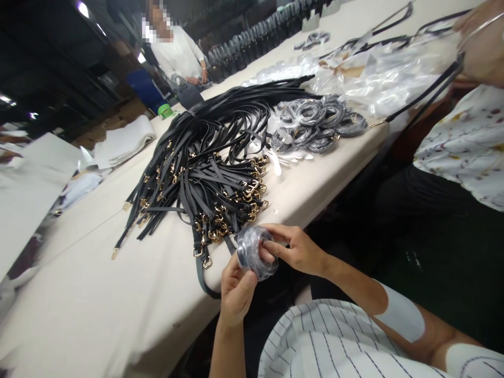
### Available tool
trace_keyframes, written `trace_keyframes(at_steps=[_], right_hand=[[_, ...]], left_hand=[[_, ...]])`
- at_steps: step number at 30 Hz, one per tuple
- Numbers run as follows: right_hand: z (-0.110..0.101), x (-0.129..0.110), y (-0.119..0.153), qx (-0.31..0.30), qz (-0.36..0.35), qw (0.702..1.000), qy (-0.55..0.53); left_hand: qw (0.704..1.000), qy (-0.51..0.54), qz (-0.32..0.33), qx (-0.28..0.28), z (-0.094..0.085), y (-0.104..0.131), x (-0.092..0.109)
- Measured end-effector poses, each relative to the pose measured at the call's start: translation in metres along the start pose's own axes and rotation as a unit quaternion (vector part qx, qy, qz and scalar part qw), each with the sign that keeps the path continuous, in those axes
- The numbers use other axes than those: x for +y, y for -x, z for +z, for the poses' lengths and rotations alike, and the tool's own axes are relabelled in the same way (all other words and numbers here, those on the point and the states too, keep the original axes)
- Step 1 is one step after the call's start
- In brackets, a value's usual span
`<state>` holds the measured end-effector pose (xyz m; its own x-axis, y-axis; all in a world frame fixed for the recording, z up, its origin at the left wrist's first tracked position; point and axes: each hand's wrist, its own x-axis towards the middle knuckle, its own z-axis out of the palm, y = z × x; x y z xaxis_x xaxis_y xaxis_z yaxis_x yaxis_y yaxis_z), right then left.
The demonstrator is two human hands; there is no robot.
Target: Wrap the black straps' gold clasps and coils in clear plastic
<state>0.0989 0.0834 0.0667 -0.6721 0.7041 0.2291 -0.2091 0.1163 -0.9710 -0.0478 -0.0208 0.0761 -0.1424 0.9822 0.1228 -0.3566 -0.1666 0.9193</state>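
Just off the table's near edge, both my hands hold a rolled strap in clear plastic wrap [249, 254]. My left hand [236, 291] grips it from below and to the left, thumb on the near side. From the right, my right hand [297, 249] has its fingers closed on the rim, some of them inside the coil. Behind the roll lies a large heap of black straps with gold buckles [212, 184]. To the right of that heap, several wrapped strap coils [315, 123] are piled together.
The pale table [90, 294] runs away to the upper right. Clear plastic bags [394, 79] lie near a co-worker's arm [482, 47] holding a strap. Another person [179, 52] stands across the table by a row of dark bags [260, 39]. White sheets [122, 142] lie at left.
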Motion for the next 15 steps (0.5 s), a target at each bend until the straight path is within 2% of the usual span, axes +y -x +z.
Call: trace_keyframes(at_steps=[4,10,13,15], right_hand=[[-0.002,0.001,-0.003,-0.036,-0.023,0.999,0.033],[0.002,0.003,-0.013,-0.029,-0.022,0.995,0.094],[0.003,0.009,-0.02,-0.032,-0.064,0.992,0.101],[0.004,0.01,-0.023,-0.067,-0.109,0.987,0.095]], left_hand=[[0.998,-0.059,0.018,-0.022,-0.006,0.005,-0.002],[0.989,-0.144,-0.01,-0.036,-0.009,0.012,0.003],[0.972,-0.23,-0.016,-0.049,-0.013,0.016,0.005],[0.965,-0.258,-0.02,-0.055,-0.016,0.02,0.007]])
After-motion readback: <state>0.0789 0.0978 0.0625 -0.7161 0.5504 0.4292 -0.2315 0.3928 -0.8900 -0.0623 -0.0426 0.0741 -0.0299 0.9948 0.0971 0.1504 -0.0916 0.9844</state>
